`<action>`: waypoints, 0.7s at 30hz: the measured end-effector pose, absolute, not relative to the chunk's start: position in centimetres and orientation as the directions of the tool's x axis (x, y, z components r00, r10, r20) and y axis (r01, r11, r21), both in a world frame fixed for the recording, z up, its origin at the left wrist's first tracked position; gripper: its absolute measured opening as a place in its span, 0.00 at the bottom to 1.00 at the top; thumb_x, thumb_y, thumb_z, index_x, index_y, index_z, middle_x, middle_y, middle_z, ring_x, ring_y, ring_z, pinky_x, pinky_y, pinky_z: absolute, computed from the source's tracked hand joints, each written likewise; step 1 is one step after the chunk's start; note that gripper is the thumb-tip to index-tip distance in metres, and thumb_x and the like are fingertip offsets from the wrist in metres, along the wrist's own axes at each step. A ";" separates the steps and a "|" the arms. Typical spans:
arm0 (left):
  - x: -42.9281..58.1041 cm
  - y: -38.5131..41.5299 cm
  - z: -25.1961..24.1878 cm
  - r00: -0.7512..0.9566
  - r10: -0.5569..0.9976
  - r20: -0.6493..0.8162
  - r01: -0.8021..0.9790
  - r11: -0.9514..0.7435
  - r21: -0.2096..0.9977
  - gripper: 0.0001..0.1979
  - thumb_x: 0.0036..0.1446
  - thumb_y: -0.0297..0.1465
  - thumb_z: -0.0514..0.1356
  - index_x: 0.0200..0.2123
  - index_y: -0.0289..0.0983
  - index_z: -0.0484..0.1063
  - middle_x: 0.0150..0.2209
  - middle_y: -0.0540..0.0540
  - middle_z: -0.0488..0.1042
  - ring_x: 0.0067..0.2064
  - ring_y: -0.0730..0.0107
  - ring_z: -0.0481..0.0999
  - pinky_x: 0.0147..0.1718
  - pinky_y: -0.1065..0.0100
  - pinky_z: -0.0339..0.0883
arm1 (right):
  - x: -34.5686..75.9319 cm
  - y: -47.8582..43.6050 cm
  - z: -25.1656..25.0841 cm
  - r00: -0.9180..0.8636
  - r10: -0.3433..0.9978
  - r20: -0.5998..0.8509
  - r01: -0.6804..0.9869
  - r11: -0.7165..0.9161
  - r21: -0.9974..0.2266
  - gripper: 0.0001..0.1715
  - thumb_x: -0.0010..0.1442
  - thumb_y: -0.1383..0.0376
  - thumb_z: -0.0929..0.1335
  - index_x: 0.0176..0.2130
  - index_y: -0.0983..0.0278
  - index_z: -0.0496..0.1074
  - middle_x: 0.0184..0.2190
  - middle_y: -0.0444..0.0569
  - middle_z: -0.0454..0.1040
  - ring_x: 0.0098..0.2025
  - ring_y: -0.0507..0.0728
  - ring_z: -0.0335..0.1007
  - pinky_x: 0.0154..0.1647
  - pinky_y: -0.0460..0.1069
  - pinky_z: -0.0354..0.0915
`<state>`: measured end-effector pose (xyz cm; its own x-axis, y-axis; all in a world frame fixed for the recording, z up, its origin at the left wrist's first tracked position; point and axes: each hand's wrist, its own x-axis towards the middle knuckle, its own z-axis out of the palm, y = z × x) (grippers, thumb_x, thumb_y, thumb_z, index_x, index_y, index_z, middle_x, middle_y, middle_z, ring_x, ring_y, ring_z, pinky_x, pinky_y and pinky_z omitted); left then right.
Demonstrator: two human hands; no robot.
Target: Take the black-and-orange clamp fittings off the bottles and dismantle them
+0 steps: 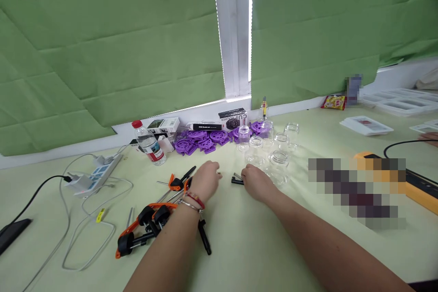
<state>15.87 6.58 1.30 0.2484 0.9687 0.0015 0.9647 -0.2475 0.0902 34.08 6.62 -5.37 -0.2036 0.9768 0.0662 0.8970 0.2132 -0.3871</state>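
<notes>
My right hand (255, 182) is closed, and from its fingertips a small black part (237, 181) sticks out to the left. A small metal coil spring (238, 175) shows just above that part, against the same fingers. Across a short gap, my left hand (206, 180) is closed too, with a tiny bit of something at its fingertips that I cannot make out. Orange-and-black clamps (150, 221) with metal rods lie beside and partly behind my left forearm. Clear glass jars (278, 169) stand just beyond my right hand.
Purple plastic parts (205, 139), small boxes (234, 120) and a red-capped water bottle (149, 143) line the back. A power strip (99, 175) with loose cables is at left. At right are an orange-and-black device (419, 194) and another person's hand (429, 138).
</notes>
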 end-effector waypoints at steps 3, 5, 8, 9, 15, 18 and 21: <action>12.2 6.0 2.8 0.102 0.995 0.021 0.995 -0.102 0.005 0.08 0.58 0.31 0.53 0.35 0.36 0.70 0.40 0.40 0.71 0.42 0.59 0.73 0.36 0.64 0.63 | 34.1 6.6 -5.4 -0.216 0.974 0.066 0.894 0.225 -0.388 0.14 0.60 0.72 0.60 0.26 0.67 0.68 0.31 0.51 0.65 0.28 0.51 0.60 0.26 0.47 0.47; 10.5 5.7 2.9 0.051 0.999 -0.007 0.998 -0.051 -0.033 0.07 0.57 0.31 0.53 0.35 0.36 0.70 0.40 0.40 0.72 0.41 0.58 0.73 0.34 0.65 0.64 | 34.0 6.6 -5.4 -0.213 0.974 0.072 0.892 0.224 -0.392 0.14 0.60 0.72 0.59 0.26 0.67 0.68 0.31 0.51 0.65 0.28 0.52 0.60 0.26 0.47 0.48; 9.6 5.4 2.1 0.051 0.998 -0.045 0.997 -0.054 -0.053 0.07 0.54 0.28 0.56 0.37 0.36 0.71 0.41 0.40 0.73 0.42 0.58 0.74 0.34 0.66 0.65 | 33.9 6.3 -5.1 -0.206 0.974 0.094 0.883 0.226 -0.412 0.14 0.61 0.72 0.59 0.26 0.66 0.67 0.31 0.51 0.65 0.30 0.52 0.61 0.27 0.47 0.49; 9.6 5.4 1.7 0.057 0.997 -0.052 0.997 -0.060 -0.055 0.08 0.53 0.27 0.56 0.37 0.36 0.71 0.41 0.40 0.73 0.43 0.59 0.74 0.35 0.67 0.65 | 33.9 6.2 -4.9 -0.199 0.975 0.100 0.879 0.223 -0.422 0.14 0.61 0.72 0.59 0.26 0.66 0.66 0.31 0.51 0.65 0.30 0.51 0.61 0.28 0.46 0.50; 9.7 6.0 0.4 0.066 0.997 -0.038 0.997 -0.068 -0.035 0.09 0.55 0.26 0.53 0.37 0.35 0.72 0.41 0.38 0.75 0.44 0.56 0.74 0.37 0.63 0.66 | 34.8 5.6 -3.6 -0.167 0.976 0.138 0.842 0.214 -0.496 0.17 0.62 0.71 0.56 0.27 0.65 0.67 0.32 0.50 0.67 0.32 0.52 0.64 0.31 0.46 0.53; 9.4 6.2 0.2 0.064 0.998 -0.018 0.998 -0.065 -0.012 0.10 0.54 0.26 0.53 0.38 0.34 0.72 0.42 0.37 0.74 0.45 0.55 0.73 0.38 0.63 0.65 | 35.5 5.9 -3.6 -0.178 0.971 0.160 0.824 0.236 -0.516 0.18 0.63 0.70 0.56 0.27 0.65 0.68 0.31 0.50 0.68 0.34 0.53 0.65 0.33 0.46 0.55; 9.3 6.2 0.1 0.052 0.999 -0.006 0.999 -0.052 0.014 0.10 0.54 0.26 0.53 0.38 0.34 0.72 0.41 0.37 0.74 0.44 0.56 0.73 0.37 0.64 0.65 | 36.0 6.3 -3.8 -0.200 0.962 0.186 0.800 0.270 -0.536 0.18 0.63 0.68 0.56 0.28 0.65 0.70 0.31 0.50 0.68 0.35 0.54 0.65 0.35 0.47 0.57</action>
<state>9.26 6.17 0.08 0.0517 0.9986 -0.0063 0.9986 -0.0516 0.0139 36.01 6.34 -3.85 -0.1997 0.9621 0.1859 0.7998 0.2696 -0.5363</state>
